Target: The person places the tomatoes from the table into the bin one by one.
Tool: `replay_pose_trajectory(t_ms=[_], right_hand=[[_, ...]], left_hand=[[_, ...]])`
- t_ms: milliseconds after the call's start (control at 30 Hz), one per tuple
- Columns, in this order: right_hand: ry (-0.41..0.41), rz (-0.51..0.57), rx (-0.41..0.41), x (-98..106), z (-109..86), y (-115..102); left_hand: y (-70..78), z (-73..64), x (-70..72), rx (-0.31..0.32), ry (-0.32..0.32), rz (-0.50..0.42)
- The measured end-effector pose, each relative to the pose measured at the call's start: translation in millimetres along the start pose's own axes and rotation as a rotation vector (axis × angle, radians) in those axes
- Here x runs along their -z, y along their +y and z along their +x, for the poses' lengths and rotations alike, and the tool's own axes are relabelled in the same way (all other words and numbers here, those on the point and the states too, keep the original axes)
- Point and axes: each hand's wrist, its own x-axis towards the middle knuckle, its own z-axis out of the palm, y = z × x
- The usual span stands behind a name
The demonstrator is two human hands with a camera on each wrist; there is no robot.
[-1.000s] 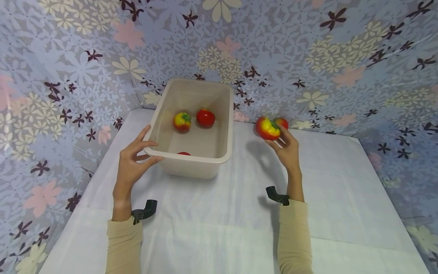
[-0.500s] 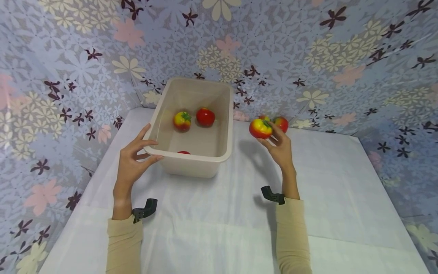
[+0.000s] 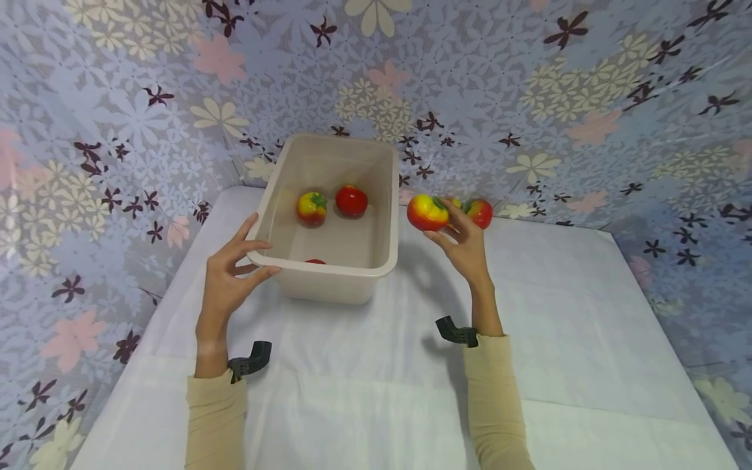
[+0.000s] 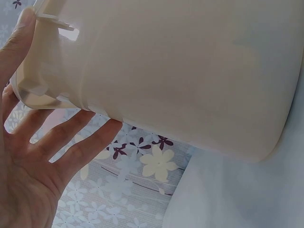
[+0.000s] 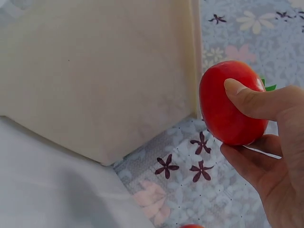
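We see the right hand [image 3: 468, 250] pinching a red fruit [image 3: 425, 213] (yellow around its top) just right of the bin [image 3: 328, 287]; the left hand [image 3: 224, 277], fingers spread, holds the bin's near left corner.

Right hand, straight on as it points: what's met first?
Likely the beige bin, on the side facing the held fruit; depth is unclear, so the hand might pass above the rim.

bin [image 3: 329, 287] on the table [image 3: 587, 326] — three fruits [image 3: 351, 201] inside, left hand [image 3: 226, 277] at its left; to its right, right hand [image 3: 469, 251] with one fruit [image 3: 424, 214] — more fruits [image 3: 480, 214] behind.
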Motion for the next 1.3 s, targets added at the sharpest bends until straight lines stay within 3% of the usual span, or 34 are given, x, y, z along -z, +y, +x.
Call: replay_pose_trajectory(t_ms=[267,500,667,1000,1300], right_hand=[[-0.012,-0.026,0.029,-7.1,9.0,-3.7],[0.006,0.070,0.079,-17.4,22.5,4.9],[-0.052,0.103,0.127,-27.5,29.0,-5.1],[-0.138,0.011,0.173,-45.8,27.5,-47.5],[-0.211,0.016,0.207,-62.3,28.4,-55.0]], left_hand=[[9.1,-0.4,1.3,0.015,-0.012,0.000],[10.7,0.6,2.9,0.027,-0.013,0.008],[11.1,0.4,2.5,0.027,-0.007,-0.008],[13.6,-0.2,2.1,0.018,-0.005,0.009],[3.0,-0.3,1.4,0.026,0.000,-0.008]])
